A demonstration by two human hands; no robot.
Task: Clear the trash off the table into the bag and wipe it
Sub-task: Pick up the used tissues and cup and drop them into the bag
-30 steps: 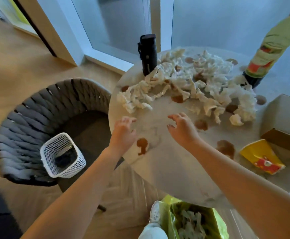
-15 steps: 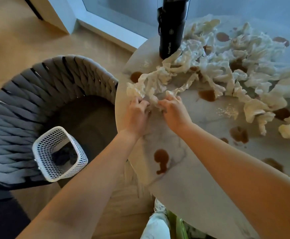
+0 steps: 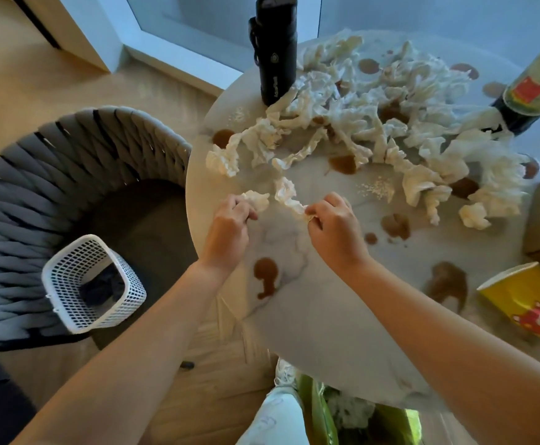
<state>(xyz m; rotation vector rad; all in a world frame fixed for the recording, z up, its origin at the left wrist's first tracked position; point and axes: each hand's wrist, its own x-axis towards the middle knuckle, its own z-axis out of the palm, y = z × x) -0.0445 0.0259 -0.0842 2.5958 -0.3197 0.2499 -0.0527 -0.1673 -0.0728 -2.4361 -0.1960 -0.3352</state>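
While our left hand (image 3: 230, 216) and right hand (image 3: 333, 223) each pinch a tissue (image 3: 286, 195), the bag (image 3: 342, 409) lies near, below the table (image 3: 326, 316) edge.

Both hands have pulled back from the pile, the left hand (image 3: 230, 226) and right hand (image 3: 333, 226) each gripping crumpled tissue (image 3: 286, 195).

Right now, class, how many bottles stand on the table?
2: a black flask at the far left, beside the tissue pile; a green-labelled bottle at the far right, partly out of frame. None looks hidden.
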